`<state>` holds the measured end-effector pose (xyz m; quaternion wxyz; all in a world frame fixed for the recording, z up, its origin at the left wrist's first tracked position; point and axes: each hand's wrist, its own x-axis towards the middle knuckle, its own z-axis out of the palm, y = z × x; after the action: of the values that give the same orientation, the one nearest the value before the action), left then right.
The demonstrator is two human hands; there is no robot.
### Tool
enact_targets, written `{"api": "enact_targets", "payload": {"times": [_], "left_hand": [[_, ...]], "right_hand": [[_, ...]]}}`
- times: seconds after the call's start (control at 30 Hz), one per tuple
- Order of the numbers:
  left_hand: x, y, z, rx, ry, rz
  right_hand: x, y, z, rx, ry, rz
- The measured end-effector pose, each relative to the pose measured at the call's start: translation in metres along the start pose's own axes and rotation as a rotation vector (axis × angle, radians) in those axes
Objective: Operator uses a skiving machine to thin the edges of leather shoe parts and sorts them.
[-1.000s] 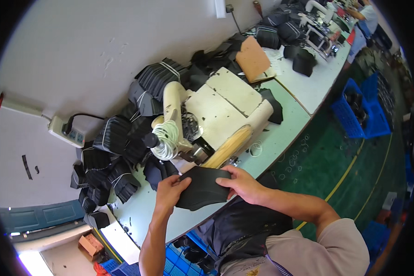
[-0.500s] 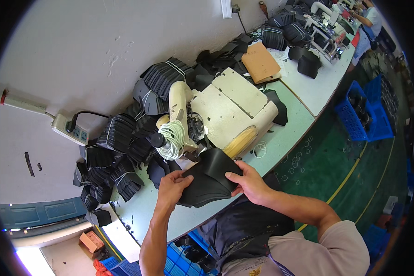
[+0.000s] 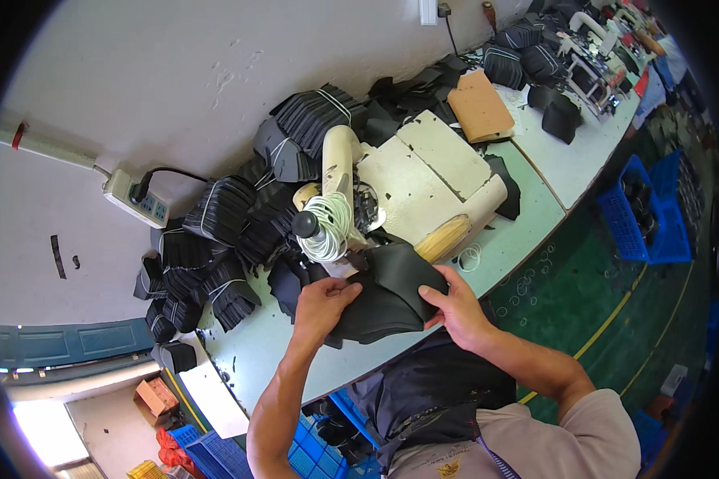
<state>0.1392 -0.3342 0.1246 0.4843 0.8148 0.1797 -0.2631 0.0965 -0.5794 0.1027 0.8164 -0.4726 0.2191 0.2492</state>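
Between my hands is a layered stack of black leather-like pieces (image 3: 383, 307), held low over the bench just in front of a cream-coloured machine (image 3: 407, 172). My left hand (image 3: 325, 307) pinches its left side, thumb on top. My right hand (image 3: 453, 303) grips the right edge, thumb on top and fingers beneath. One piece at the far side curves up above the others. The far edge of the stack reaches under the machine's front end, so whether it touches there is hidden. A coil of white cord (image 3: 327, 227) hangs on the machine next to a black knob.
Bundles of black cut pieces (image 3: 220, 209) tied with white bands lie along the wall at left. A power strip (image 3: 138, 198) is fixed there. An orange-brown folder (image 3: 481, 108) rests behind the machine. Blue crates (image 3: 645, 219) stand on the green floor. Another person (image 3: 665, 60) is at far right.
The whole view has shifted, with the scene sitting further right. Both hands still hold the black pieces, now slightly closer to the machine's front end.
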Motion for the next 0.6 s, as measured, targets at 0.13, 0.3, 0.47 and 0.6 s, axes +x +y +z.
{"api": "enact_targets", "payload": {"times": [0.13,0.3,0.47,0.6], "left_hand": [[-0.011,-0.013,-0.006,-0.381,-0.065,0.041],[0.001,-0.009,-0.008,-0.010,0.017,0.012],[-0.011,0.006,-0.007,-0.335,-0.115,0.008],[-0.003,-0.001,-0.017,-0.055,-0.100,-0.122]], "right_hand": [[-0.002,-0.002,0.003,0.014,-0.001,-0.036],[0.001,0.005,0.008,0.031,0.018,-0.015],[0.002,-0.004,-0.005,-0.020,0.018,-0.018],[0.001,0.002,0.006,0.026,0.034,-0.019]]}}
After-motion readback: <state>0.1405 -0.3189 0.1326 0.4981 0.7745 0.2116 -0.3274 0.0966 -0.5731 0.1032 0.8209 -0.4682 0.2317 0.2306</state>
